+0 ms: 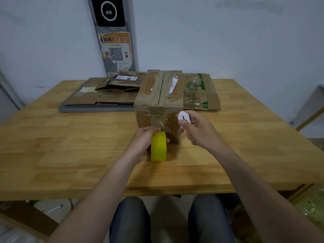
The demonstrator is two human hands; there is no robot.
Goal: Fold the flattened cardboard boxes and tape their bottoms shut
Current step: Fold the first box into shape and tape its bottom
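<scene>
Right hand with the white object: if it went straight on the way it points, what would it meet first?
Most likely the near face of the folded box, close to its right edge; the white object in the right hand looks just short of it, though depth is unclear.

Bare table (70, 146) left of box (157, 95)

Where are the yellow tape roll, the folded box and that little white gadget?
tape roll (158, 149), head view, on its yellow outer band.
box (152, 88), head view, on its top left flap.
white gadget (185, 115), head view, on its flat face.
</scene>
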